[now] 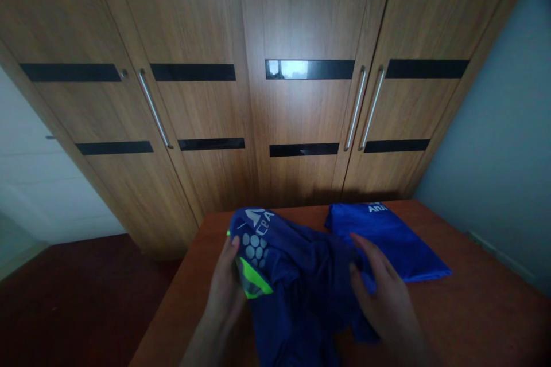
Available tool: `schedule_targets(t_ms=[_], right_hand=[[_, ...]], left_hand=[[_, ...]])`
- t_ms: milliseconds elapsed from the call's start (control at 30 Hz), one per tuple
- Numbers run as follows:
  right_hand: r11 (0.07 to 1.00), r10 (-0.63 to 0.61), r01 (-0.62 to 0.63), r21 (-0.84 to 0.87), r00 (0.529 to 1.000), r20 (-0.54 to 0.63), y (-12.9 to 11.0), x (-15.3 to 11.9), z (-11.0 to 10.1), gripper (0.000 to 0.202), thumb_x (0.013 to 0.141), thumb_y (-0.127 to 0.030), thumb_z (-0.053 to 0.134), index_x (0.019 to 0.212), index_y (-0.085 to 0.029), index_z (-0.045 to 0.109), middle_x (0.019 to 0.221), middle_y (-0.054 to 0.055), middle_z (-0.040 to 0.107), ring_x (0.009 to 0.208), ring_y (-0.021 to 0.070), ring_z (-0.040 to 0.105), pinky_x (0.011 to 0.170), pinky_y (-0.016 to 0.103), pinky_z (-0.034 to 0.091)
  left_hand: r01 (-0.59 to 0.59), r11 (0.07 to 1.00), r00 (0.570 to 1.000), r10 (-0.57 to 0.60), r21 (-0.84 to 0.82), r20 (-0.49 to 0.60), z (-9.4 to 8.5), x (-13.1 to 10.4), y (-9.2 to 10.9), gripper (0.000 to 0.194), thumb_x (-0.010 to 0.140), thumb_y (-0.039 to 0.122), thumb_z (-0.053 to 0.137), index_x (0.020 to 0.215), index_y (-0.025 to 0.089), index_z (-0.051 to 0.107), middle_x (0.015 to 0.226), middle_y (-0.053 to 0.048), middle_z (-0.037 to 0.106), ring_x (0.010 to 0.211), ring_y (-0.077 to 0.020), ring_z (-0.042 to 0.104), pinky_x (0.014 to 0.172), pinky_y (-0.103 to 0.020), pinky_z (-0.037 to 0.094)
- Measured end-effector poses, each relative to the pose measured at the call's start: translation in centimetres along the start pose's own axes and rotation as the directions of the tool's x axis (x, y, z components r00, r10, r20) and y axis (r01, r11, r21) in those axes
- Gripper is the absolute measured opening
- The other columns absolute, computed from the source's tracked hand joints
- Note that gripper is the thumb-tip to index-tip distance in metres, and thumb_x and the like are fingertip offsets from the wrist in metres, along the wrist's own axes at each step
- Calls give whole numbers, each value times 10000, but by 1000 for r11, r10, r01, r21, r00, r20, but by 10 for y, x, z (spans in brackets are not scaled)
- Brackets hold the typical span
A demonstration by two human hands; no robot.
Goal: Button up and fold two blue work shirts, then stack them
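Gripping navy cloth (307, 266) beside blue fabric (402, 249) are left fingers (233, 246); whether right fingers (372, 251) grip is unclear.

Here's your table (465, 321), stretching away before you, and right behind its far edge stands the wardrobe (206, 109). Front and centre, over the table, comes the garment (297, 275), your left hand (226, 275) at its left edge, your right hand (381, 287) at its right side! Beyond that right hand, a flat folded piece (387, 246) lies on the table, reaching back to the far edge, its left end behind the garment. Out to your right, the wall (486, 155) flanks the table; down to your left, there's floor (86, 292), with a panelled front (34, 189) beyond it, left of the wardrobe.
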State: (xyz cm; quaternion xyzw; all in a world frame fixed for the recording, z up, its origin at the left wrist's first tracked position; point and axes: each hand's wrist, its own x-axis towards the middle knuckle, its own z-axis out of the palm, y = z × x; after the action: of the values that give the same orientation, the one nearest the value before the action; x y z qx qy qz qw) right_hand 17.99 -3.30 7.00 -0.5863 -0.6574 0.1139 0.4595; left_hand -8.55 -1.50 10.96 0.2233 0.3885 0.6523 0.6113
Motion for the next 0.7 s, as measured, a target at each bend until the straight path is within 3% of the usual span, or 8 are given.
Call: schedule_targets(t_ms=[67,167,267,400,467,533,600,700], right_hand=[[987,-38,13,157,987,157,-26,-11,13,625,806,-350,581,1399,-289,395,1411,48,476,1299,271,434,1093,459,344],[952,-19,-60,301,968,251,-41,-17,35,752,768,-361,639,1440,-268,315,1451,66,427,1325,275,400,1090,460,345],[885,119,-201,420,970,214,-23,-4,40,542,820,-392,560,1325,-226,455,1219,93,620,1116,250,588,954,395,474],[784,253,-282,553,959,131,11,17,21,376,834,-472,542,1097,-204,580,816,36,666,693,175,637,687,293,526],[778,236,-274,565,961,141,12,13,14,427,826,-480,568,1159,-214,552,845,35,668,712,170,641,710,293,524],[802,159,-284,526,950,269,1,-3,17,536,831,-474,573,1300,-234,471,1005,67,678,878,198,659,813,330,523],[858,81,-275,435,906,415,-16,-24,29,667,817,-459,602,1406,-251,370,1235,99,613,1117,236,592,943,381,477],[905,83,-257,340,889,450,-33,-44,49,681,826,-439,593,1427,-223,358,1401,117,488,1297,263,443,1062,410,371]], left_hand=[[-17,998,991,9,58,130,16,-12,-15,467,819,489,597,1214,241,563,1115,-76,683,1031,-274,643,873,-400,525],[-95,921,927,-56,377,370,33,-29,-35,476,802,540,598,1185,258,600,1235,-72,624,1172,-278,540,961,-370,451],[-340,641,848,-107,688,520,39,-36,-39,395,775,469,661,1099,245,635,1128,-68,656,1048,-261,567,924,-345,436],[-456,411,857,-38,790,515,28,-29,-29,277,863,439,542,975,205,640,963,-58,667,903,-234,581,843,-326,440],[-446,396,868,-25,802,495,21,-25,-28,281,876,427,520,1004,198,622,995,-63,659,936,-239,575,876,-336,432],[-434,431,866,-41,791,498,17,-24,-33,334,878,411,521,1133,201,571,1098,-67,636,1023,-247,553,937,-357,414],[-427,511,850,-54,746,523,18,-25,-40,469,873,372,529,1305,209,445,1248,-74,572,1147,-247,501,1009,-372,380],[-444,597,802,-67,668,593,22,-27,-48,614,854,308,547,1411,217,307,1340,-75,512,1251,-233,438,1061,-375,353]])
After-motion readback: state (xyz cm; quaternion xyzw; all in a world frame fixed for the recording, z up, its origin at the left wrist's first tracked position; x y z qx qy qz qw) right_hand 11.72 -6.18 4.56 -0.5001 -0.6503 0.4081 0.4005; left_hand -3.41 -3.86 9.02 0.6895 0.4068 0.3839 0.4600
